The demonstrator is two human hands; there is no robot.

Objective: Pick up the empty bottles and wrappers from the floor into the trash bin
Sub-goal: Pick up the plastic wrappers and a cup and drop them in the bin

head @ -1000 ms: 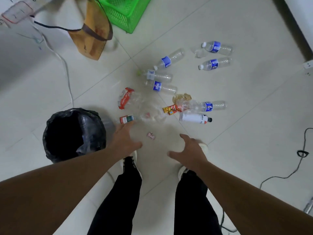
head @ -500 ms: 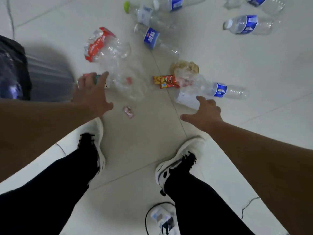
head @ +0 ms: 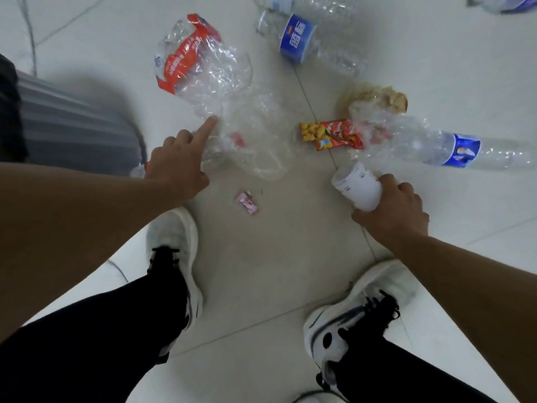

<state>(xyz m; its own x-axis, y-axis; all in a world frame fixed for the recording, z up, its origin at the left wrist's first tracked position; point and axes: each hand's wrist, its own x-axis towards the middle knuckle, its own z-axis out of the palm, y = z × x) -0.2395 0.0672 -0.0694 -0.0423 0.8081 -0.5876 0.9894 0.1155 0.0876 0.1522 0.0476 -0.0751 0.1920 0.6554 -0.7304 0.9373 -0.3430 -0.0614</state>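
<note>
My right hand (head: pixel 392 210) is closed around a white bottle (head: pixel 357 187) lying on the floor tiles. My left hand (head: pixel 180 161) rests over a small clear bottle (head: pixel 215 152), fingers curled on it and the index finger stretched out; the hand hides most of it. Beside it lie a crumpled clear wrapper with a red label (head: pixel 189 59), a thin clear plastic bag (head: pixel 261 158) and a small pink wrapper (head: pixel 247 202). An orange-red snack wrapper (head: pixel 331 135) and a blue-labelled bottle (head: pixel 453 149) lie above my right hand. The trash bin (head: pixel 72 126) is blurred at the left edge.
Another blue-labelled bottle (head: pixel 299 39) lies at the top and one more (head: pixel 508 4) shows at the top right corner. A brown crumpled scrap (head: pixel 386 98) sits by the snack wrapper. My white shoes (head: pixel 174 237) (head: pixel 348 315) stand below the litter. A cable (head: pixel 308 397) curls at the bottom.
I have bent closer to the floor. My right hand reached the white bottle and closed on it. My left hand dropped onto the small clear bottle and curled its fingers.
</note>
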